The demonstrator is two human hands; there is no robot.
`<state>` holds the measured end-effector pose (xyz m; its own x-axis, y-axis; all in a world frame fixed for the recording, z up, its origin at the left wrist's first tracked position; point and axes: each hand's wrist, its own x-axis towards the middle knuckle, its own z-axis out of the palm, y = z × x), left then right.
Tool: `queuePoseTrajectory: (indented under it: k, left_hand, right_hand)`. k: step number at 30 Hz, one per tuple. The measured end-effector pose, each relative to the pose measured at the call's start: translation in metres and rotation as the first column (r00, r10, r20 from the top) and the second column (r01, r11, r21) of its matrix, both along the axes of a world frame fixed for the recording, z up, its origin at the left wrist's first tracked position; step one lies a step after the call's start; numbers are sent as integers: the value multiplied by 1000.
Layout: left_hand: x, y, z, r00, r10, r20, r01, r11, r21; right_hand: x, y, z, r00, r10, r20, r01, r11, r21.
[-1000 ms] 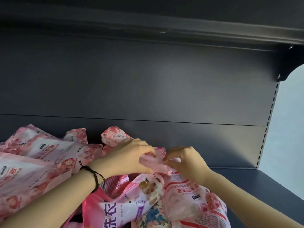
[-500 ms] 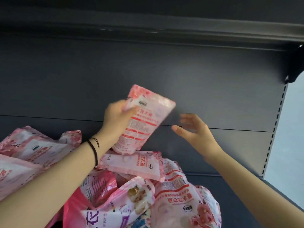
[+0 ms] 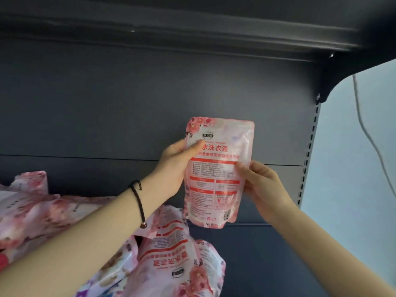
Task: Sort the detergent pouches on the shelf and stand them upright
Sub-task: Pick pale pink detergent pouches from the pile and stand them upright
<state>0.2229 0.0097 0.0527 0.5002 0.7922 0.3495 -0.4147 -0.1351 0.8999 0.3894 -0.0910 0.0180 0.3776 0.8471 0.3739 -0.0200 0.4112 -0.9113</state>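
**Pouch held upright in both hands before the shelf's back wall**

The dark grey shelf [image 3: 267, 254] fills most of the view, its back wall rising behind everything and an upper shelf's underside running across the top. To the right of the held pouch, the shelf's slotted upright [image 3: 308, 155] runs down the edge of the back wall, with a pale wall and a thin hanging cable beyond it.

Below and to the left of the held pouch lies a heap of pink pouches [image 3: 177, 260], flat and overlapping on the shelf; one shows its print upside down.

The held pouch [image 3: 216, 172] is upright, printed side toward the camera, raised clear above the shelf floor in front of the back wall.

The left hand [image 3: 173, 166] grips the pouch's left edge, thumb pressed on the front. The right hand [image 3: 263, 185] grips its right edge, thumb on the front too. A dark cord bracelet [image 3: 138, 198] circles the left wrist.
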Motion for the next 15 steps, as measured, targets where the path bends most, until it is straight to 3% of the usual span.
queuePoseTrajectory:
  k: [10, 15]
  left_hand:
    - [89, -21, -57, 980, -110, -163, 92, 989, -112]
    - [106, -24, -59, 945, -108, -309, 97, 994, -50]
  right_hand:
    - [92, -26, -47, 984, -172, 42, 176, 972, -153]
    - [117, -19, -60, 966, -252, 49, 257, 953, -162]
